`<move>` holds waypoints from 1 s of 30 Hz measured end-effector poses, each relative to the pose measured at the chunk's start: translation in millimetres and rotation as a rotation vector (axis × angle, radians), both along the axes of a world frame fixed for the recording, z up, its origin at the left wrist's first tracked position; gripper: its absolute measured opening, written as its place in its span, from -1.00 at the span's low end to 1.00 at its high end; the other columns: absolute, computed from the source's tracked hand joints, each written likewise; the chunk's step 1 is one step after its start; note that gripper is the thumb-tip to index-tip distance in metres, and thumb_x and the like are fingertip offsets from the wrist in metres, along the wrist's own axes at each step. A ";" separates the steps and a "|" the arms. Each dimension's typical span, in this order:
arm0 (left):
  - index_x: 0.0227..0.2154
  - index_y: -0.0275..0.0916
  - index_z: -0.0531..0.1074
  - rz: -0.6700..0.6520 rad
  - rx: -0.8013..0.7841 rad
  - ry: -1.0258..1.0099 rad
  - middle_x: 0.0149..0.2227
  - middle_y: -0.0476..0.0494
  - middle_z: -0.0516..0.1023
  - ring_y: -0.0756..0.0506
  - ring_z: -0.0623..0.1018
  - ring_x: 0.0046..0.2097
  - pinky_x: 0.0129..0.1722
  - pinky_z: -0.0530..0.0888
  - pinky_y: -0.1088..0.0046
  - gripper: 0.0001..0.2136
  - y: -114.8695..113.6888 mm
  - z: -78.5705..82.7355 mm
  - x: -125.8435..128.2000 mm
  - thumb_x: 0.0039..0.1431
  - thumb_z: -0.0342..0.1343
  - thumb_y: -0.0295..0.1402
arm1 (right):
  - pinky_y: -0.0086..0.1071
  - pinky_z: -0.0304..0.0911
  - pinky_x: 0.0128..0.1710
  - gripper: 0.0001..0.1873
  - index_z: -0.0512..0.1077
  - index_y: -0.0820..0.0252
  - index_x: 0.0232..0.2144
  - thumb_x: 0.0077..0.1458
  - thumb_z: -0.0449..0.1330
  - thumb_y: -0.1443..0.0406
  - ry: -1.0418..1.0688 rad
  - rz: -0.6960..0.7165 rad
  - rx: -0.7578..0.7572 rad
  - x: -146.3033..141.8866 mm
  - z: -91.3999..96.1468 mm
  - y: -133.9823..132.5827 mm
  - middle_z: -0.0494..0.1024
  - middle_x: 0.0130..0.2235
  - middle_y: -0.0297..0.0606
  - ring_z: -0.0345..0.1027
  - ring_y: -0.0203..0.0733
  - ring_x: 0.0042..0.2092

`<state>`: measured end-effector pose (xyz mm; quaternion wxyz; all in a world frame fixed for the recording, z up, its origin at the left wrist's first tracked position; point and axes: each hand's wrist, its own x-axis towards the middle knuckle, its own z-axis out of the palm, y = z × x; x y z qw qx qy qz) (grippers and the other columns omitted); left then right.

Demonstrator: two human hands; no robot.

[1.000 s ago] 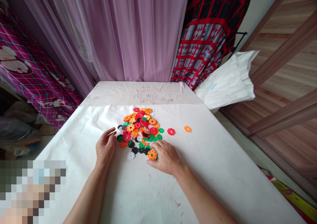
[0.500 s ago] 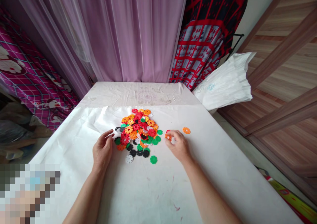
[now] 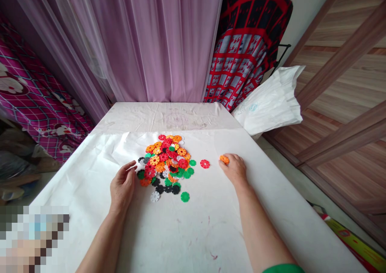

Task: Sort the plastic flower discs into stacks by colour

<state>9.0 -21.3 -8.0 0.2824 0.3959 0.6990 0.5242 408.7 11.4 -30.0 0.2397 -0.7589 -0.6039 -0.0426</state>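
Observation:
A heap of flat plastic snowflake discs in red, orange, green, black and white lies on a white-covered table. My left hand rests on the cloth at the heap's left edge, fingers loosely apart and holding nothing. My right hand is out to the right of the heap, its fingertips pinched on an orange disc at the spot where a loose orange disc lay. A single red disc lies between heap and right hand. A green disc and a white disc lie apart at the near side.
Purple curtains hang behind the table. A red and black patterned cloth and a white plastic bag stand at the back right. Pink patterned fabric is at the left. Wooden floor lies right of the table edge.
My right hand picked an orange disc from the heap's near edge and carried it right, past the red disc, to the loose orange disc. A green disc is uncovered. My left hand barely moved.

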 end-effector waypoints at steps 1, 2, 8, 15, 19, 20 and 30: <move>-0.08 -0.14 0.54 0.001 0.000 -0.004 -0.16 -0.16 0.66 -0.19 0.61 -0.03 0.01 0.50 0.24 -0.62 0.1 -0.2 -0.1 0.05 0.10 -0.18 | -0.28 0.20 -0.08 -0.72 0.55 0.19 -0.18 0.05 0.21 0.23 -0.010 -0.008 -0.005 0.7 -1.0 -0.2 0.57 -0.15 -0.12 0.35 -0.06 -0.15; -0.07 -0.14 0.54 0.003 0.001 -0.009 -0.16 -0.16 0.66 -0.19 0.61 -0.03 0.01 0.50 0.23 -0.62 0.1 0.0 0.1 0.05 0.09 -0.18 | -0.28 0.20 -0.09 -0.72 0.55 0.18 -0.18 0.05 0.21 0.24 -0.015 -0.010 -0.008 1.6 -2.3 -0.1 0.57 -0.16 -0.13 0.35 -0.07 -0.16; -0.09 -0.16 0.54 -0.003 0.006 0.004 -0.17 -0.15 0.66 -0.18 0.62 -0.03 0.02 0.50 0.24 -0.63 0.5 3.0 2.3 0.04 0.08 -0.19 | -0.31 0.25 -0.16 -0.75 0.54 0.14 -0.22 0.00 0.21 0.28 0.033 0.133 0.112 -1.5 -13.6 2.6 0.57 -0.22 -0.18 0.39 -0.09 -0.20; -0.12 -0.16 0.55 0.009 0.024 -0.033 -0.18 -0.15 0.67 -0.17 0.62 -0.03 0.01 0.51 0.26 -0.66 1.1 4.9 3.7 0.04 0.09 -0.22 | -0.30 0.29 -0.16 -0.75 0.52 0.13 -0.24 -0.03 0.17 0.30 0.094 0.220 0.181 -10.2 -16.5 1.9 0.57 -0.20 -0.18 0.43 -0.10 -0.19; -0.14 -0.16 0.55 0.020 0.022 -0.038 -0.20 -0.14 0.67 -0.17 0.62 -0.04 0.01 0.51 0.27 -0.68 1.3 5.2 4.6 0.04 0.09 -0.24 | -0.28 0.30 -0.12 -0.76 0.52 0.15 -0.26 -0.02 0.16 0.31 0.089 0.252 0.190 -8.3 -18.4 2.0 0.57 -0.20 -0.17 0.44 -0.08 -0.18; -0.14 -0.15 0.55 0.019 0.021 -0.036 -0.20 -0.14 0.67 -0.17 0.62 -0.04 0.01 0.51 0.26 -0.68 1.3 5.1 4.6 0.04 0.09 -0.24 | -0.28 0.30 -0.12 -0.76 0.52 0.15 -0.25 -0.02 0.16 0.31 0.090 0.260 0.194 -7.7 -18.9 2.1 0.57 -0.20 -0.17 0.44 -0.09 -0.18; -0.13 -0.16 0.55 0.010 0.023 -0.023 -0.20 -0.14 0.67 -0.18 0.63 -0.04 0.01 0.52 0.24 -0.67 0.4 7.3 4.9 0.04 0.09 -0.24 | -0.26 0.30 -0.11 -0.77 0.52 0.14 -0.28 -0.02 0.15 0.34 0.066 0.260 0.210 -8.7 -19.8 3.4 0.57 -0.21 -0.17 0.42 -0.07 -0.19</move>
